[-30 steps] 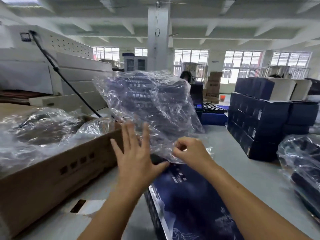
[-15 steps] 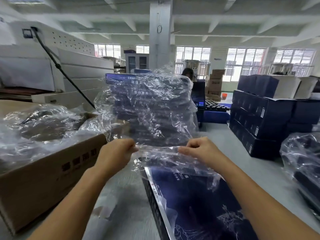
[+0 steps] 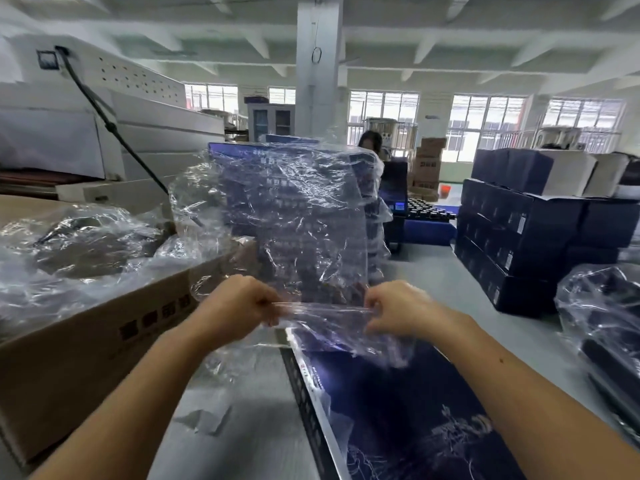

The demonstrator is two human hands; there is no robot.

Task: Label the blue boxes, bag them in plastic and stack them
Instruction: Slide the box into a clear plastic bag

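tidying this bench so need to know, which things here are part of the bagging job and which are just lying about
In the job:
left hand and right hand, both pinching the clear plastic bag
blue box lying below the bag
stacked blue boxes

Just lying about:
white machine
brown cartons at the back
orange bucket

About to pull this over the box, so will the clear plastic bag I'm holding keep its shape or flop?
Probably floppy: the plastic bag is creased all over, taut only between left hand and right hand. Likely light, being thin enough to see through. Its glossy film may slip from a loose grip.
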